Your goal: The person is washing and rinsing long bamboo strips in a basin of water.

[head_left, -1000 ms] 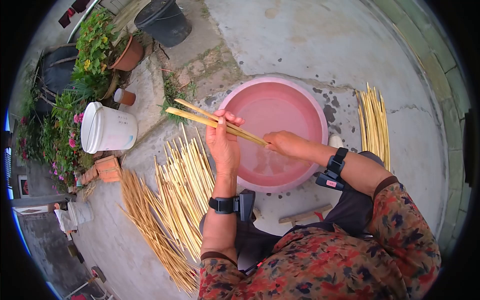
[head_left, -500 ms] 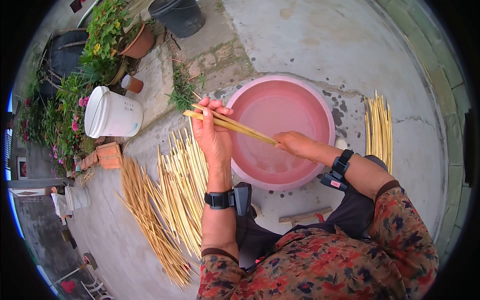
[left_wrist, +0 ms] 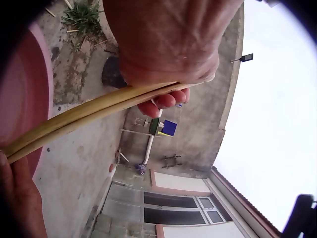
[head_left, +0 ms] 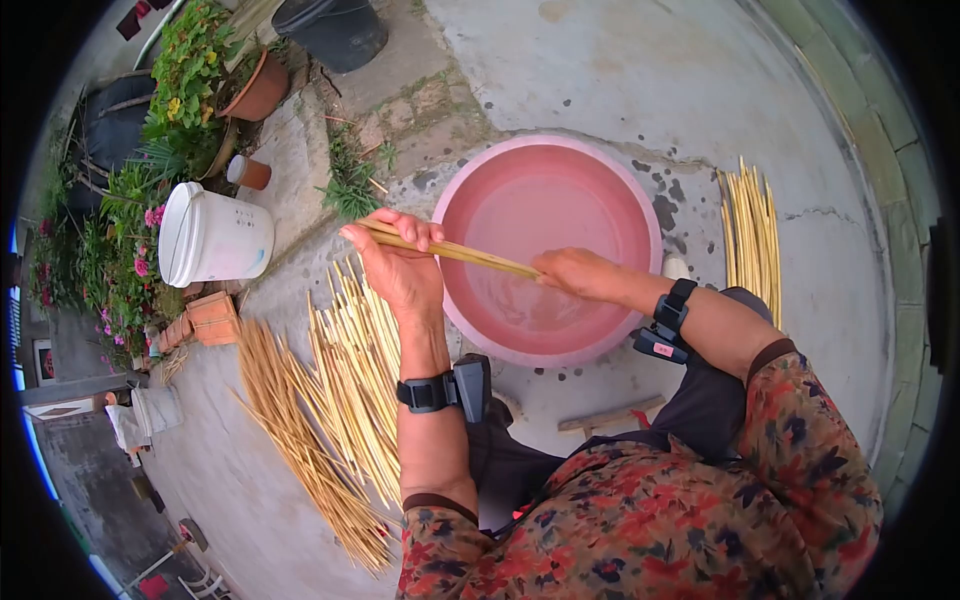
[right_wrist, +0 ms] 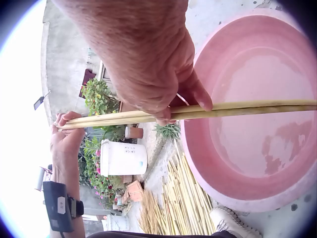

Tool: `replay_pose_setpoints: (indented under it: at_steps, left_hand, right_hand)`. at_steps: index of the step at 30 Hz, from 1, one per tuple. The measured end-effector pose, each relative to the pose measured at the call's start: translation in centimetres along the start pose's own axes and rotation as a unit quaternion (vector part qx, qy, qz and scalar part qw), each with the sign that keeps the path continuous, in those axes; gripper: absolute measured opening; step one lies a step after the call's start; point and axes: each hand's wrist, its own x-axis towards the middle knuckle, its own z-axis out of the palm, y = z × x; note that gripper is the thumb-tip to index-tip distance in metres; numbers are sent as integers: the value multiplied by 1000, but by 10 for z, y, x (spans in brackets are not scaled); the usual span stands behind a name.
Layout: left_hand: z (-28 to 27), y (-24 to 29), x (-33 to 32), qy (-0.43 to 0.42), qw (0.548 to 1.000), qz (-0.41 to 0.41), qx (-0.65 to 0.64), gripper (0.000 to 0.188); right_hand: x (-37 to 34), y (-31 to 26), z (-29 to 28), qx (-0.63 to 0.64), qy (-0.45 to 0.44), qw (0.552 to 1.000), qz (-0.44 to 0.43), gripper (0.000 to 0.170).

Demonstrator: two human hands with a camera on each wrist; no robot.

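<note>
A few straw-yellow stalks [head_left: 480, 258] lie slantwise over the near-left rim of a pink basin [head_left: 650, 215] holding shallow water. My left hand [head_left: 400, 270] grips them at their left end, fingers folded over them and thumb beside the tips. My right hand [head_left: 585, 275] pinches them farther along, above the basin. In the right wrist view, the stalks [right_wrist: 262, 108] run on past that hand across the basin; the head view hides this part under the right forearm. The left wrist view shows two stalks side by side, with curled left fingertips [left_wrist: 168, 100] below them.
Left of the basin lies a large spread of pale stalks [head_left: 350, 370], beside browner brushy ones [head_left: 285, 420]. Another bundle [head_left: 752, 240] lies at right. A white bucket [head_left: 225, 235], bricks [head_left: 214, 317] and potted plants [head_left: 258, 88] stand at left. Near my knees is a low wooden piece [head_left: 610, 413].
My left hand has shifted left and its fingers have folded over the stalks. Their left ends, spread apart earlier, now lie together in it. The right hand keeps its pinch.
</note>
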Motion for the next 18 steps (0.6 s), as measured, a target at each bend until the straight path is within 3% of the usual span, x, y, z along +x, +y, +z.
replay_pose_setpoints:
  at_steps: [2, 4, 12, 18]
  left_hand:
    - [6, -4, -3, -19, 1000, 1, -7, 48]
    - [11, -6, -3, -37, 999, 10, -17, 48]
    - [7, -10, -1, -85, 993, 83, 21, 41]
    - [11, -11, -3, -63, 993, 74, 70, 34]
  right_hand:
    - [0, -3, -4, 4, 3, 1000, -6, 13]
    - [-1, -18, -18, 77, -42, 994, 66, 12]
    - [-4, -4, -16, 82, -53, 993, 60, 14]
    - [-3, 1, -12, 83, -68, 991, 84, 16]
